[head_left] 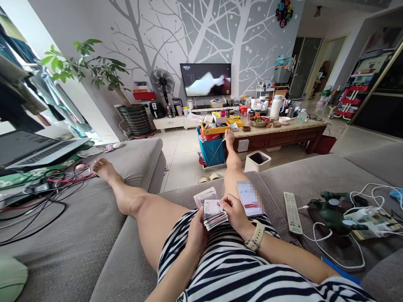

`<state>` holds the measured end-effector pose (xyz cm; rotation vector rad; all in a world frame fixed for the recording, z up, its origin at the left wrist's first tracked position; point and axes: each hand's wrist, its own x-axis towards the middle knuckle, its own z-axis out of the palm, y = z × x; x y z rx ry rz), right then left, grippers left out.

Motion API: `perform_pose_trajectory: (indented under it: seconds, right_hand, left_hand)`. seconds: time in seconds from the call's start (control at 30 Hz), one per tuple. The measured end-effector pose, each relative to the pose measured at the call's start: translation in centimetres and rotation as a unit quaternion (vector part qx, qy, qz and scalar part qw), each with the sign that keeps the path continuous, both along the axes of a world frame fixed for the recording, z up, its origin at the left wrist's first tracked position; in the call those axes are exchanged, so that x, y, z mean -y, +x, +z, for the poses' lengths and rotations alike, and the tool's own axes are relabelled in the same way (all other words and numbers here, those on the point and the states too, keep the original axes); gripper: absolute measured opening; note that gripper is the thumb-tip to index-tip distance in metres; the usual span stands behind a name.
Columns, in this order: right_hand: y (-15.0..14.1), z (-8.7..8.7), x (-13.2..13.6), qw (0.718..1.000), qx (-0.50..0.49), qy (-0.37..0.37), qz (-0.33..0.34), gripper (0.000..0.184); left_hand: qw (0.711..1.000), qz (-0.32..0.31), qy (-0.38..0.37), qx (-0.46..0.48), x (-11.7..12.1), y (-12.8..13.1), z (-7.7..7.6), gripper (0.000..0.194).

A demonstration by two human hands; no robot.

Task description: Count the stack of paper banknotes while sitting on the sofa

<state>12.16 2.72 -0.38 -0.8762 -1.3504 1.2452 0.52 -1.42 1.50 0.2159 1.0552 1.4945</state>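
I sit on a grey sofa (78, 243) with my legs stretched out. My left hand (197, 233) is closed round a stack of banknotes (214, 214) held over my lap. My right hand (234, 212), with a pale watch on its wrist, pinches the top note of the stack. Several loose banknotes (204, 195) lie just beyond the stack on the sofa. A phone (249, 198) with a lit screen rests on my right thigh, right beside my right hand.
A remote control (292, 212), a green toy hand (332, 212) and white cables (362, 205) lie on the sofa to my right. A laptop (37, 151) and tangled wires sit at left. Ahead stand a cluttered coffee table (280, 130), a white bin (258, 160) and a television (205, 79).
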Motion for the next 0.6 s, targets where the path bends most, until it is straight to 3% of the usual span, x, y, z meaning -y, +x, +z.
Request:
perform_pose_trajectory:
  seconds: [0.43, 0.6]
  right_hand:
    - [0.0, 0.1, 0.4, 0.998, -0.052, -0.002, 0.041, 0.029]
    - [0.0, 0.4, 0.5, 0.996, -0.065, 0.002, 0.057, 0.030]
  left_hand:
    - [0.998, -0.031, 0.062, 0.008, -0.6, -0.5, -1.8, 0.023]
    - [0.998, -0.025, 0.054, 0.008, -0.8, -0.6, -2.2, 0.026]
